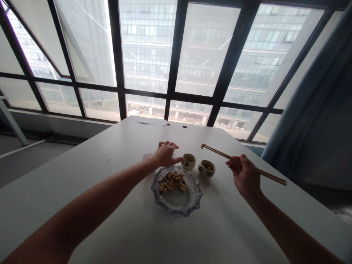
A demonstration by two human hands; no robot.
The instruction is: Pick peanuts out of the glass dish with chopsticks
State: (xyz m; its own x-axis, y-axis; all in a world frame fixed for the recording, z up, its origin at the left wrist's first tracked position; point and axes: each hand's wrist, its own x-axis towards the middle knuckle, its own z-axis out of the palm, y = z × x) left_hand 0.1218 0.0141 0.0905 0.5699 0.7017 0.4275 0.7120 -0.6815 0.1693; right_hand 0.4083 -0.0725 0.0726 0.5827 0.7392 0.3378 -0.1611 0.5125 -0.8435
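My right hand is closed around a pair of wooden chopsticks, raised over the table to the right of the cups. A small pale piece, seemingly a peanut, is pinched at their tips. My left hand reaches past the glass dish with fingers apart and holds nothing I can see. Its thumb is close to a cup with dark characters; whether they touch I cannot tell. A second such cup stands to the right with something small inside. Peanuts lie heaped in the scalloped glass dish.
A clear, pale container is partly hidden behind my left hand and wrist. White papers lie at the far end of the white table. Beyond are large windows, and a blue curtain hangs on the right.
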